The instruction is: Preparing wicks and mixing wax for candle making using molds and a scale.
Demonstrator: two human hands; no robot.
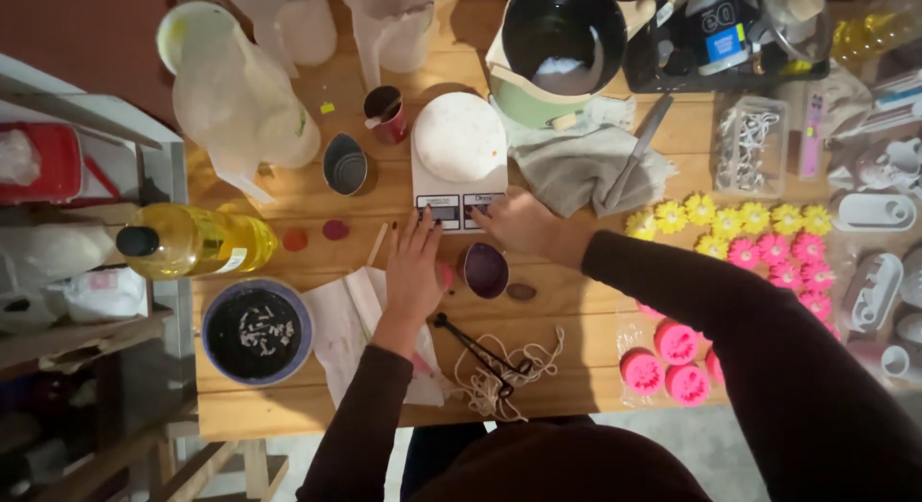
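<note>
Head view, left to right across wooden table (317,406):

- Far left: bottle of yellow oil (192,241) lying on its side, cap toward shelf. Below it, round blue bowl (256,332) with dark contents and pale scraps.
- Above bowl: small metal cup (345,163); red cup (386,113) with stick inside, further back.
- White paper towel (346,334) spread under left forearm.
- Left hand (413,271): flat on table, palm down, fingers spread wide, holding nothing; fingertips just below front edge of kitchen scale (459,180).
- Scale: white round platform, display strip facing worker.
- Small purple cup (485,269): on table between both hands, just below scale, not on platform.
- Right hand (519,221): fingers curled, resting at lower right corner of scale by display buttons; apparently holding nothing, whether a button is pressed cannot be told.
- Black tweezers (475,348) and loose coil of string (509,372) near table front.
- Grey cloth (586,166) with knife on top, right of scale; green pot (552,50) behind.
- Right side: pink round moulds (667,363); rows of yellow and pink flower shapes (759,233).

Recommended practice for step judged in hand, setting up scale:
- Keep left hand clear of platform to avoid false reading.
- Press button lightly; avoid shifting scale.
- Confirm steady display before placing purple cup centrally on platform.
</note>
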